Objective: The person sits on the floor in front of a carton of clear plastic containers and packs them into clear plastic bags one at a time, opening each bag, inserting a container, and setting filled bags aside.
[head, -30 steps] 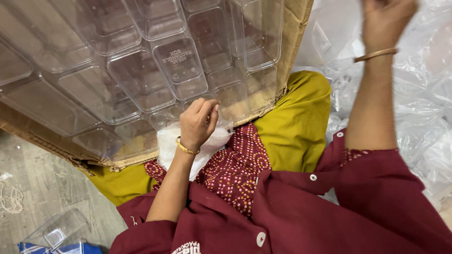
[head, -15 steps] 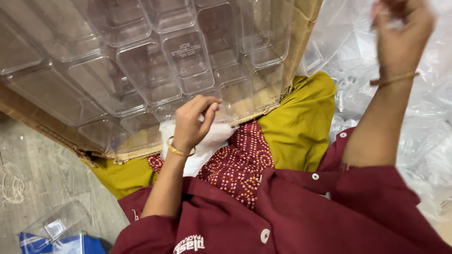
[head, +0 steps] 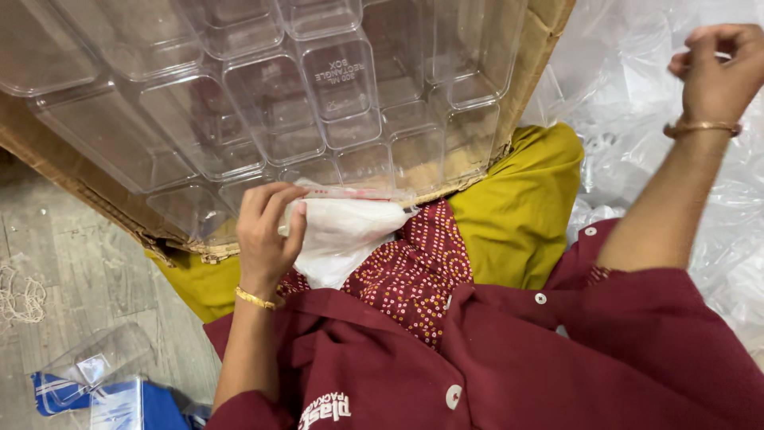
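Maroon sleeves are filling the near edge of the view; the person is sitting on the floor (head: pixel 87 271) with a cardboard carton (head: pixel 549 48) tilted against the lap.

Near: clear plastic box (head: pixel 95 362) and blue-printed wrapping (head: pixel 151 406) are lying on the floor at the lower left corner, apart from both hands.

Middle: left hand (head: pixel 267 235) is pinching the left end of a white plastic pouch (head: pixel 342 231) with a thin red strip along its top; the pouch is resting on the lap, just at the carton's lower edge.

Far: clear rectangular containers (head: pixel 334 87) are lying packed in rows inside the carton, filling nearly all of what shows. Right hand (head: pixel 716 72) is raised at the upper right over crumpled clear plastic sheeting (head: pixel 637 103), fingers curled in; whether it is gripping a film edge, I cannot tell.

Progress, as a judgement: the packing of containers is looking largely done. The pouch is not yet in the carton, and the carton is standing open, so placing and closing are seeming to be what is left.
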### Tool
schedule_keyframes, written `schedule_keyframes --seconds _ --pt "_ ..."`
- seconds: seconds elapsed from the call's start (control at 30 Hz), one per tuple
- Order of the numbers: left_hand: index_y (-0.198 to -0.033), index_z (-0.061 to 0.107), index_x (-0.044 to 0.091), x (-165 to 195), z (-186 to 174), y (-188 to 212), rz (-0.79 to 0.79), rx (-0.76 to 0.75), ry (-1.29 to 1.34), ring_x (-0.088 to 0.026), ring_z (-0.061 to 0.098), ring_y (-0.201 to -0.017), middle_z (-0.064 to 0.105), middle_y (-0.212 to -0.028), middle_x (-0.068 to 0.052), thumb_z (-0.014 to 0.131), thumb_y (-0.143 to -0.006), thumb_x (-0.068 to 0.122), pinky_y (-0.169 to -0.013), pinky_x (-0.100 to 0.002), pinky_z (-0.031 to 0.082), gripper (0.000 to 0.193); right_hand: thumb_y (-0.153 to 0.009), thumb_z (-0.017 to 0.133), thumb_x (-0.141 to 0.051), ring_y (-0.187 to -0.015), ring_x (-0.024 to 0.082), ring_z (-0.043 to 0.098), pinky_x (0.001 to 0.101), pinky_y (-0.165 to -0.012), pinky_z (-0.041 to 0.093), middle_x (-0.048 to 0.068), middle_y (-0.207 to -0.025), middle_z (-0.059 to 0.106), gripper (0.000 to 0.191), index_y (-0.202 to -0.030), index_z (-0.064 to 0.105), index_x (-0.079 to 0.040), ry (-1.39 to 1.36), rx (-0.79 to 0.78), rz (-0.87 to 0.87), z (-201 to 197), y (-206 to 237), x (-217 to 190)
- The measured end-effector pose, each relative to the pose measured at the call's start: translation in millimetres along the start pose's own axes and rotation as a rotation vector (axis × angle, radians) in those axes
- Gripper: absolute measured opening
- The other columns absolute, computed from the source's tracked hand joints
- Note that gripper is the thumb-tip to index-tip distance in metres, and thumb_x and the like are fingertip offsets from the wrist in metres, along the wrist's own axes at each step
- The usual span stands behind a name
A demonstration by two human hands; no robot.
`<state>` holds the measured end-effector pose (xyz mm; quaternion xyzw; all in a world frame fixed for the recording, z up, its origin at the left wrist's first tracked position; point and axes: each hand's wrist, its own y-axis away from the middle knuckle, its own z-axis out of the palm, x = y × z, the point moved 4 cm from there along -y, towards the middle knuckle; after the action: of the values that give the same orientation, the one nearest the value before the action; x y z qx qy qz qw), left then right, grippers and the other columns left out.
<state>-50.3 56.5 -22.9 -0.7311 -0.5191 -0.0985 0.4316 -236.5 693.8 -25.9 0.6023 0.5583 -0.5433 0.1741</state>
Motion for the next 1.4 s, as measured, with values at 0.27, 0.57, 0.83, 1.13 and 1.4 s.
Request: schedule_keyframes --seconds 0.27,0.57,0.83,1.13,1.4 --pt "-0.117 0.070 0.008 -0.4 -1.6 -0.2 -0.035 -0.027 0.000 -0.033 0.054 -0.123 0.062 -0.133 -0.011 0.073 -0.092 0.007 -0.105 -0.043 0.047 0.025 -0.091 0.081 -0.005 -0.093 0.027 0.069 0.0316 -0.080 0.060 0.019 -0.115 0.065 0.010 -0.100 0.077 -0.006 0.612 -0.231 -0.344 122.4 105.2 -2.0" --pt "-0.109 0.072 0.010 15.2 8.8 -3.9 0.048 -0.307 -0.065 -0.033 0.046 -0.136 0.056 -0.142 -0.010 0.078 -0.085 0.015 -0.110 -0.050 0.036 0.026 -0.085 0.070 0.012 -0.104 0.018 0.063 0.0274 -0.080 0.056 0.015 -0.121 0.065 0.035 -0.118 0.066 0.001 0.567 0.221 -0.518 33.0 46.7 -34.3" --pt "-0.094 0.070 0.009 13.9 4.4 4.0 0.054 -0.422 0.010 -0.038 0.040 -0.145 0.051 -0.149 -0.014 0.078 -0.082 0.013 -0.115 -0.048 0.038 0.015 -0.096 0.074 -0.016 -0.091 0.014 0.068 0.0291 -0.079 0.057 0.005 -0.101 0.074 0.016 -0.109 0.078 -0.007 -0.029 -0.732 -0.137 215.4 219.4 -194.9" --pt "-0.093 0.071 0.008 8.7 0.5 9.6 0.039 -0.427 0.080 -0.038 0.042 -0.145 0.054 -0.147 -0.014 0.076 -0.082 0.007 -0.115 -0.046 0.041 0.012 -0.081 0.077 -0.014 -0.095 0.036 0.060 0.0432 -0.086 0.049 0.015 -0.097 0.062 0.022 -0.099 0.071 -0.004 0.043 -0.872 -0.478 319.2 280.3 -232.5" --pt "-0.097 0.071 0.009 10.3 -1.6 6.6 0.023 -0.435 0.082 -0.038 0.043 -0.143 0.056 -0.144 -0.012 0.074 -0.085 0.009 -0.114 -0.046 0.041 0.013 -0.096 0.072 -0.014 -0.087 0.011 0.069 0.0268 -0.078 0.057 0.002 -0.094 0.073 0.008 -0.098 0.071 -0.007 -0.175 -0.785 0.044 297.5 253.3 -190.7"
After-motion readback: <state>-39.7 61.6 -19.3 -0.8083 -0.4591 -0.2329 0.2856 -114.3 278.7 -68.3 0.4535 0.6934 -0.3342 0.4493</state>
